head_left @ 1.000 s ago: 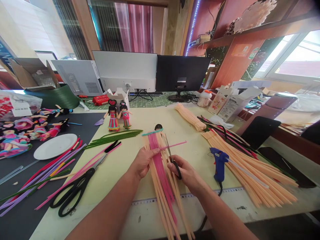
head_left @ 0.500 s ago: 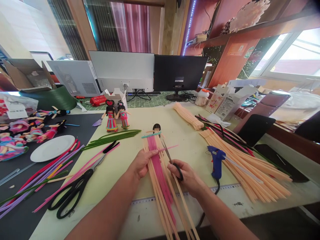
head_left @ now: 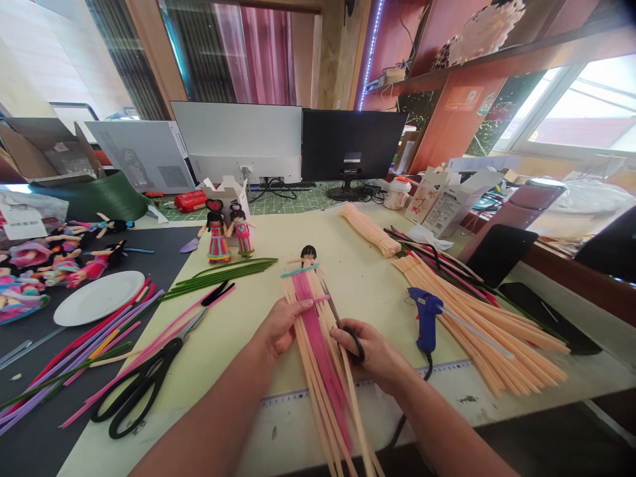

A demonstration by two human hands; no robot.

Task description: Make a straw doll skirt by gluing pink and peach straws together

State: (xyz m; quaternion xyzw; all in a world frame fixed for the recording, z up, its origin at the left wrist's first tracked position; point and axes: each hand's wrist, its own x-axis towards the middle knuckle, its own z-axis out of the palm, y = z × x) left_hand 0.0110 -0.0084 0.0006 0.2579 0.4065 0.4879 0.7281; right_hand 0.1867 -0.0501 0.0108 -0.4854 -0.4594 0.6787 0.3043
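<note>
An unfinished doll (head_left: pixel 309 254) lies on the pale yellow mat (head_left: pixel 238 331), with long peach and magenta pipe cleaners (head_left: pixel 322 358) running from it toward me. My left hand (head_left: pixel 283 324) presses down on these strands, fingers closed over them. My right hand (head_left: pixel 370 351) grips small black-handled scissors (head_left: pixel 342 321), their blades pointing up along the right side of the strands at a short pink piece sticking out sideways.
Large black scissors (head_left: pixel 144 384) lie at the left among pink, purple and green pipe cleaners. A blue glue gun (head_left: pixel 423 318) and a heap of peach pipe cleaners (head_left: pixel 491 338) are at the right. Two finished dolls (head_left: pixel 226 235), a white plate (head_left: pixel 98 298) and monitors stand behind.
The pink strand sticking out to the right has become much shorter. The scissors have moved in closer to the bundle. My left hand stays pressed on the strands.
</note>
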